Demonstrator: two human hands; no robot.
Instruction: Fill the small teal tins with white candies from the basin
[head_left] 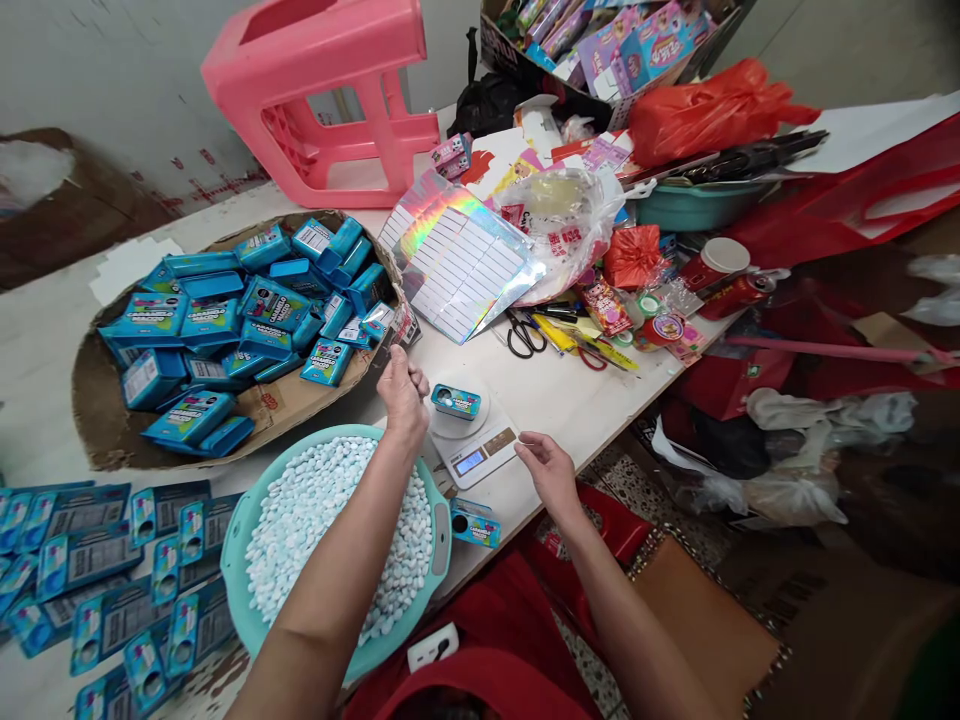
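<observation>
My left hand (405, 395) is curled closed just left of the white digital scale (487, 455); whatever its fingers hold is hidden. On the scale's round plate stands a small blue candy tin (456, 402). My right hand (546, 468) is at the scale's right edge, fingers loosely extended with the tips at its corner. Beneath my left forearm sits a turquoise basin (234, 560) full of small pale candies (315, 510). Another blue candy box (475, 524) lies between the basin and the table edge, below the scale.
A cut cardboard box (300, 420) holds many blue tins. Upright blue boxes (90, 555) stand in rows at lower left. Holographic sticker sheets (457, 255), scissors (525, 335), a teal tub (697, 215) and a pink stool (315, 60) are farther back. The table edge runs diagonally on the right.
</observation>
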